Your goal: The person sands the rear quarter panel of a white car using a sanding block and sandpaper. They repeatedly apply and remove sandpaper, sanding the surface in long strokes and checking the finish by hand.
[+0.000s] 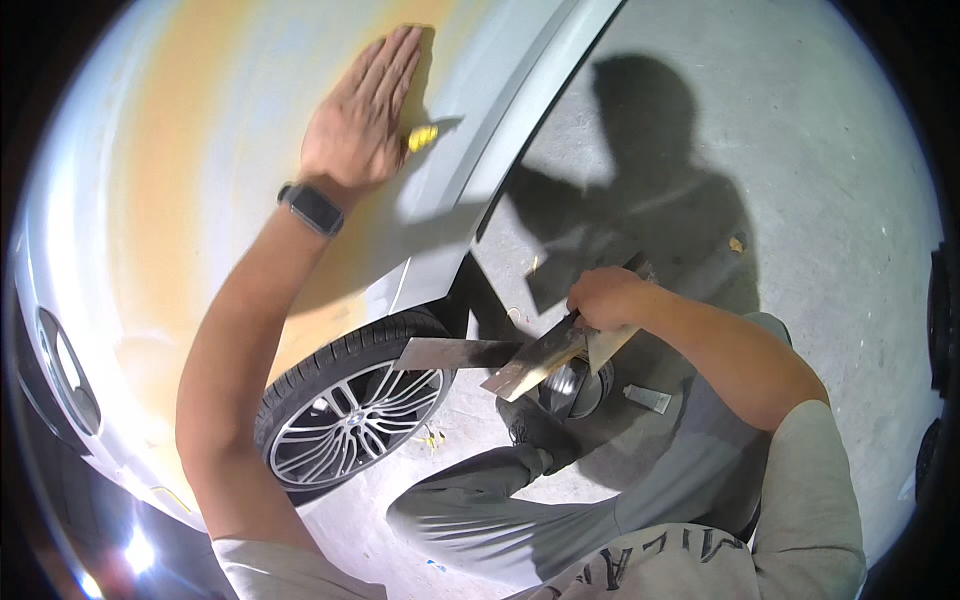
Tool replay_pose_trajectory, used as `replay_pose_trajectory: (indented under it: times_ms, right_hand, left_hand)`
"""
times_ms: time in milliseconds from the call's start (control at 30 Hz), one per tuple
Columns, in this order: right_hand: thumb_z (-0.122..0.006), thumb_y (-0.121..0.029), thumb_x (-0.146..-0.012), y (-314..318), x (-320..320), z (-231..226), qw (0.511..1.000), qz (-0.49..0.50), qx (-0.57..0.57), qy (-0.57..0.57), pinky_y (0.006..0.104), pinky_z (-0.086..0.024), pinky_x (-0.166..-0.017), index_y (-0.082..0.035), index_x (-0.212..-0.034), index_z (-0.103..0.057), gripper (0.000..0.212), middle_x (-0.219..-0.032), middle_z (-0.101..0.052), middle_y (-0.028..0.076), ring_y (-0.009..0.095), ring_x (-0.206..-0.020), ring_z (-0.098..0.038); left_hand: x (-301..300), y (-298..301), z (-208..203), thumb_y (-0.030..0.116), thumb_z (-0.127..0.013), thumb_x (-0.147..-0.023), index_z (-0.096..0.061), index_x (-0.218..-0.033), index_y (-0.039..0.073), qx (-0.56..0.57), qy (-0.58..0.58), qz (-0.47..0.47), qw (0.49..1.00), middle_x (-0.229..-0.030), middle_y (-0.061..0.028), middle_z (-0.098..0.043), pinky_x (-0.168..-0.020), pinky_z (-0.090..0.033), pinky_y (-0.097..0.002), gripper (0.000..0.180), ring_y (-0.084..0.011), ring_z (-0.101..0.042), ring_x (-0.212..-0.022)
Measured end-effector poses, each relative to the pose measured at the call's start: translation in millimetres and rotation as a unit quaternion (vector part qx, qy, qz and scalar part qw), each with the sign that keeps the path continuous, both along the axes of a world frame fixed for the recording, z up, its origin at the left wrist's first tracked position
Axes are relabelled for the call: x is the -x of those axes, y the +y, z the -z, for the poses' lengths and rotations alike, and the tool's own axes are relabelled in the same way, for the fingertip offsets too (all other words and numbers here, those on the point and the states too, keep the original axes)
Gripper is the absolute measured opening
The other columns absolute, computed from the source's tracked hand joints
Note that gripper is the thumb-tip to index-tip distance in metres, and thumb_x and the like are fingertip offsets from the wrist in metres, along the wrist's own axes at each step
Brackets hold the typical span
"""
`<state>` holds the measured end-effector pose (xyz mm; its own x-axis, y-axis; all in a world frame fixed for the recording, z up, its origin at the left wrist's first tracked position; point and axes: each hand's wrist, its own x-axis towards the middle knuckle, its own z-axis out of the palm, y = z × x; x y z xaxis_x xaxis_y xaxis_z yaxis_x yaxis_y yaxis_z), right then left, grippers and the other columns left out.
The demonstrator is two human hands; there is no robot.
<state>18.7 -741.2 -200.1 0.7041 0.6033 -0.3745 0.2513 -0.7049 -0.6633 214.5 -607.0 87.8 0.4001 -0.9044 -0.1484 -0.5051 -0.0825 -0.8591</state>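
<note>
Head view: car panel [230, 130] above wheel [355, 419].
Left hand [355, 130]: unclenched, laid flat on panel.
Right hand [610, 297]: grasping metal scrapers [540, 361], can [588, 392] beneath.

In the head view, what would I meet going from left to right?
Oval glossy car fitting, flat bare left hand on the pale orange-patched car panel, bare right hand holding flat grey metal blades, small orange-brown fragment on the grey floor.
</note>
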Motion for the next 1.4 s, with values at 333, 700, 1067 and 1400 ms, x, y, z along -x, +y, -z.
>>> replay_pose_trajectory:
  times_ms: [333, 700, 1067, 1400]
  right_hand:
    - [-0.075, -0.026, -0.091, 4.0, -12.6, 8.0, 1.0, -0.019, 0.005, 0.011, 0.0513, -0.061, -0.086, -0.011, -0.112, -0.083, 0.026, -0.108, -0.079, 0.016, 0.039, -0.103, -0.076]
    - [-0.072, -0.023, -0.092, -9.4, -14.4, -7.8, 0.999, -0.015, 0.01, -0.043, 0.0512, -0.062, -0.088, -0.01, -0.109, -0.083, 0.024, -0.111, -0.08, 0.016, 0.04, -0.105, -0.076]
    - [-0.075, -0.03, -0.096, -6.4, -5.2, -15.5, 1.0, 0.002, -0.016, -0.016, 0.051, -0.061, -0.089, -0.011, -0.118, -0.082, 0.029, -0.115, -0.079, 0.016, 0.038, -0.107, -0.076]
    - [-0.075, -0.032, -0.095, 3.0, -22.3, -9.2, 0.999, -0.028, 0.037, 0.017, 0.0489, -0.059, -0.098, -0.013, -0.126, -0.08, 0.036, -0.12, -0.078, 0.017, 0.038, -0.114, -0.073]
  left_hand:
    - [88.2, 140.8, -6.9, 0.042, -0.058, -0.092, -0.025, -0.169, -0.005, -0.079, 0.054, -0.163, 0.982, -0.18, -0.0128, -0.021, -0.138, -0.016, -0.0369, 0.096, -0.0239, -0.02, -0.167]
    - [25.9, 64.6, -28.9, 0.031, -0.056, -0.095, -0.028, -0.167, -0.006, -0.021, 0.072, -0.073, 0.995, -0.179, -0.0149, -0.026, -0.138, -0.016, -0.0366, 0.086, -0.0247, -0.021, -0.166]
    - [-43.2, -38.8, -0.7, 0.048, -0.049, -0.103, -0.03, -0.166, -0.007, 0.044, -0.028, 0.023, 0.998, -0.179, -0.0159, -0.025, -0.138, -0.015, -0.0389, 0.086, -0.0259, -0.021, -0.166]
    - [72.6, 142.4, -1.5, 0.048, -0.054, -0.093, -0.019, -0.17, -0.006, 0.006, 0.091, -0.137, 0.986, -0.181, -0.0126, -0.018, -0.138, -0.014, -0.0364, 0.1, -0.0233, -0.018, -0.167]
